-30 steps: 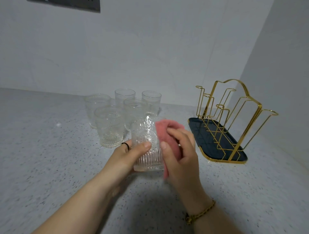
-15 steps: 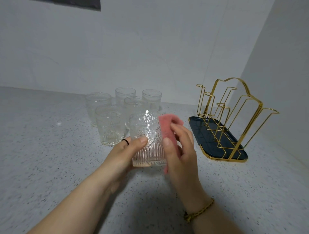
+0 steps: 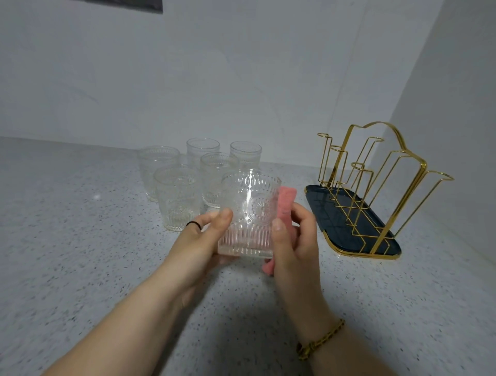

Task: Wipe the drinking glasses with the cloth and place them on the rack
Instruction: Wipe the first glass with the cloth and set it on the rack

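Note:
My left hand (image 3: 204, 236) grips an embossed clear drinking glass (image 3: 249, 212) upright above the speckled counter. My right hand (image 3: 295, 241) holds a pink cloth (image 3: 285, 204) pressed against the glass's right side, thumb on the front of the glass. Part of the cloth hangs below the palm. Several more matching glasses (image 3: 177, 196) stand grouped behind on the counter. To the right stands the gold wire rack (image 3: 375, 171) on its dark blue tray (image 3: 322, 204), with nothing on its pegs.
The grey speckled counter (image 3: 80, 255) runs to white walls at the back and right, forming a corner behind the rack. A dark frame edge (image 3: 128, 2) shows at the top left of the wall.
The glass has been tipped upright and turned in my hands, so its rim faces up now. The cloth has slid from the front of the glass round to its right side.

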### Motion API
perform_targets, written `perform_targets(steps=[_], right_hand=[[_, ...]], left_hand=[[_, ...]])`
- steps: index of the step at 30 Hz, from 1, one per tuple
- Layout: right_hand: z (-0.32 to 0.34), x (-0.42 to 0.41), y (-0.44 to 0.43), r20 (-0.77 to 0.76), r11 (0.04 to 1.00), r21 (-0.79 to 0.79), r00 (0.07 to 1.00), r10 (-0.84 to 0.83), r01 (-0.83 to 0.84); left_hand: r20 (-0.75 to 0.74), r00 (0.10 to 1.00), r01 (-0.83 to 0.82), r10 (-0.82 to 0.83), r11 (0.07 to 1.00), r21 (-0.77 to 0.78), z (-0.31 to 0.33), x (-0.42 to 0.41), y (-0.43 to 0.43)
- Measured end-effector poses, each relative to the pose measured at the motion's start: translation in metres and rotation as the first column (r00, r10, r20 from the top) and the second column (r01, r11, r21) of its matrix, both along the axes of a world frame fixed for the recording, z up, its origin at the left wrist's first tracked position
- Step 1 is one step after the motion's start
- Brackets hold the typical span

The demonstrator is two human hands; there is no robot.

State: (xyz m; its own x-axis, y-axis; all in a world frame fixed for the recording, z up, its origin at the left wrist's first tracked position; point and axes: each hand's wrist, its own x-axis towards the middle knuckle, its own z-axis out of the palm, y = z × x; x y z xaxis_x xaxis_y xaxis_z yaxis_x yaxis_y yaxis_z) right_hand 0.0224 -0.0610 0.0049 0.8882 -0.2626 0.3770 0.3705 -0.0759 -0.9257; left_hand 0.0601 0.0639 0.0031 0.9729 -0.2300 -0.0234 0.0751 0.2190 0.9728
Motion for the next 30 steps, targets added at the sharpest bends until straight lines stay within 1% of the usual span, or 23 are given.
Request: perform_targets(steps=[3,6,8,10,12,14,15,16,17,19,21,22,23,24,25,27,29,30], right_hand=[[-0.004,0.003,0.001,0.034,0.993,-0.088,0.996,-0.078,0.081],[-0.004,0.001,0.002,0.19,0.946,-0.249,0.969,-0.161,0.206],[-0.003,0.001,0.0,0.261,0.933,-0.271,0.951,-0.168,0.239],[0.0,0.002,-0.004,0.221,0.952,-0.232,0.964,-0.146,0.197],[0.001,0.004,-0.01,0.113,0.98,-0.183,0.992,-0.065,0.085],[0.0,0.005,-0.012,0.028,0.983,-0.183,1.0,-0.007,0.012],[-0.003,0.006,-0.011,0.021,0.979,-0.203,1.0,-0.004,0.008],[-0.005,0.006,-0.008,0.043,0.972,-0.236,0.999,-0.006,0.016],[-0.007,0.006,-0.006,0.102,0.955,-0.29,0.994,-0.026,0.055],[-0.01,0.007,-0.002,0.271,0.901,-0.393,0.96,-0.074,0.181],[-0.009,0.007,-0.001,0.388,0.865,-0.419,0.916,-0.105,0.276],[-0.007,0.006,-0.002,0.403,0.861,-0.411,0.907,-0.122,0.299],[-0.005,0.006,-0.003,0.393,0.871,-0.391,0.91,-0.134,0.297],[-0.003,0.005,-0.004,0.346,0.894,-0.362,0.929,-0.134,0.264],[-0.001,0.005,-0.005,0.264,0.922,-0.331,0.958,-0.113,0.201],[-0.001,0.005,-0.008,0.077,0.964,-0.262,0.997,-0.017,0.037],[-0.002,0.004,-0.01,-0.015,0.974,-0.221,0.999,0.051,-0.053],[-0.003,0.004,-0.009,-0.024,0.974,-0.217,0.998,0.063,-0.067]], left_hand=[[-0.043,0.999,-0.013,0.012,1.0,-0.012,0.001,-0.006,-0.007],[-0.059,0.998,0.034,-0.034,0.999,-0.01,-0.002,-0.013,-0.012],[-0.034,0.997,0.068,-0.067,0.997,0.038,-0.003,-0.015,-0.012],[-0.05,0.993,0.107,-0.106,0.994,0.011,-0.003,-0.016,-0.012],[-0.063,0.988,0.132,-0.137,0.988,-0.085,-0.001,-0.018,-0.012],[-0.084,0.988,0.112,-0.128,0.978,-0.176,0.002,-0.018,-0.013],[-0.094,0.99,0.081,-0.104,0.972,-0.219,0.003,-0.017,-0.012],[-0.105,0.992,0.045,-0.074,0.965,-0.26,0.004,-0.016,-0.011],[-0.115,0.992,0.013,-0.048,0.96,-0.28,0.004,-0.014,-0.01],[-0.132,0.991,-0.012,-0.025,0.963,-0.27,0.005,-0.012,-0.009],[-0.118,0.992,0.025,-0.054,0.973,-0.231,0.003,-0.012,-0.009],[-0.107,0.991,0.057,-0.082,0.974,-0.217,0.003,-0.013,-0.01],[-0.097,0.989,0.089,-0.113,0.972,-0.218,0.002,-0.014,-0.01],[-0.089,0.986,0.115,-0.138,0.967,-0.228,0.002,-0.015,-0.011],[-0.079,0.985,0.133,-0.156,0.961,-0.243,0.002,-0.016,-0.011],[-0.06,0.984,0.145,-0.169,0.946,-0.29,0.002,-0.016,-0.01],[-0.06,0.989,0.107,-0.133,0.941,-0.32,0.004,-0.014,-0.007],[-0.08,0.992,0.066,-0.099,0.94,-0.336,0.006,-0.013,-0.006]])
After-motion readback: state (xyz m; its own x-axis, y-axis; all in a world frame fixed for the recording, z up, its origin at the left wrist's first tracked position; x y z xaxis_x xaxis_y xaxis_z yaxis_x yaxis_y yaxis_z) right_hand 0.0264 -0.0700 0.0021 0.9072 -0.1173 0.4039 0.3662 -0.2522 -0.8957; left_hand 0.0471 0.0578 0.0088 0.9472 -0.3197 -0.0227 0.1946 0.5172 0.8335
